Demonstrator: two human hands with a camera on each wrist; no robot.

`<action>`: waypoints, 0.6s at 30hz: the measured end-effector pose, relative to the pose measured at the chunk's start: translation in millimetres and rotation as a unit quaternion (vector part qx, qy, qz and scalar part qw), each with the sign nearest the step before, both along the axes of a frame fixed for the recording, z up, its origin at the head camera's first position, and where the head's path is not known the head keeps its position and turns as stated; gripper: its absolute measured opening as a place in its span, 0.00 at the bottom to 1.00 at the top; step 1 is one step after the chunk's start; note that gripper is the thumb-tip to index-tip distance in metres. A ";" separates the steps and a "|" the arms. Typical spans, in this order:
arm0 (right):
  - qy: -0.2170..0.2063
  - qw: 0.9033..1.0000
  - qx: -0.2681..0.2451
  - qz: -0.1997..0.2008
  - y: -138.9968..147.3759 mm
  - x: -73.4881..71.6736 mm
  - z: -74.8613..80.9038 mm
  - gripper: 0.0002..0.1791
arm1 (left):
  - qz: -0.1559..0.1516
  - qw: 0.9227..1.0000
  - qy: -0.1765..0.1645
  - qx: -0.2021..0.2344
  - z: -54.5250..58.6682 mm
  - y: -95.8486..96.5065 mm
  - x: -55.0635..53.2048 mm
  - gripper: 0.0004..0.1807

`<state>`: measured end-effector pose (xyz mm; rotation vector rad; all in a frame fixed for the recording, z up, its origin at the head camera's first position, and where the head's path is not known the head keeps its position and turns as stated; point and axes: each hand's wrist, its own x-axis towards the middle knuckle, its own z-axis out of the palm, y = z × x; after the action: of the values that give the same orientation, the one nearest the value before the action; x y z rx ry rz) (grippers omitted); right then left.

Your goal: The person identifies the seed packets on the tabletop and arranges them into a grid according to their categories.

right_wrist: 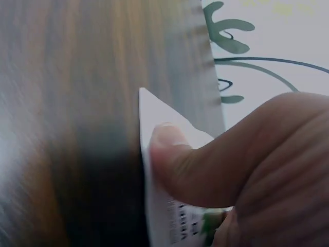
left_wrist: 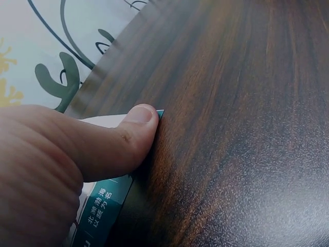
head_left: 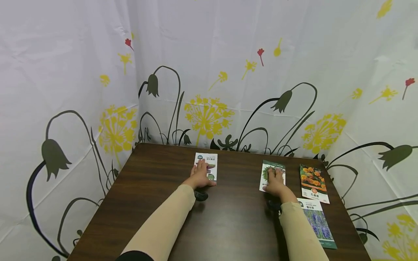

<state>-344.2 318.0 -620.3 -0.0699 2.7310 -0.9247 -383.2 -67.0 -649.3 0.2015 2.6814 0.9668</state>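
Note:
Both hands rest on seed packets lying on a dark wooden table. Near the far edge, my left hand (head_left: 200, 177) spreads its fingers over a white seed packet (head_left: 213, 159) with a picture in its middle. Its thumb (left_wrist: 140, 116) presses close to a corner of that packet in the left wrist view. Farther right, my right hand (head_left: 277, 184) lies over a white and green packet (head_left: 265, 170) showing leafy plants, partly covered by the fingers. In the right wrist view its thumb (right_wrist: 169, 139) presses on the packet's face near the edge; this view is blurred.
At the table's right side lies a packet with orange flowers (head_left: 314, 181). Below it, a packet with purple flowers (head_left: 318, 223) is partly hidden by the right sleeve (head_left: 298, 228). A white curtain (head_left: 209, 43) with printed flowers hangs behind the table (head_left: 153, 181).

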 end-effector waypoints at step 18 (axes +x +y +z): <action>0.025 0.998 -0.006 0.050 -14.8 -5.9 -23.9 0.57 | 0.003 1.000 -0.002 0.010 -1.4 -0.2 0.1 0.61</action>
<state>-350.1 303.1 -644.2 -0.2333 2.7391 -0.9234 -383.0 -67.2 -650.8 0.1963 2.6717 0.9951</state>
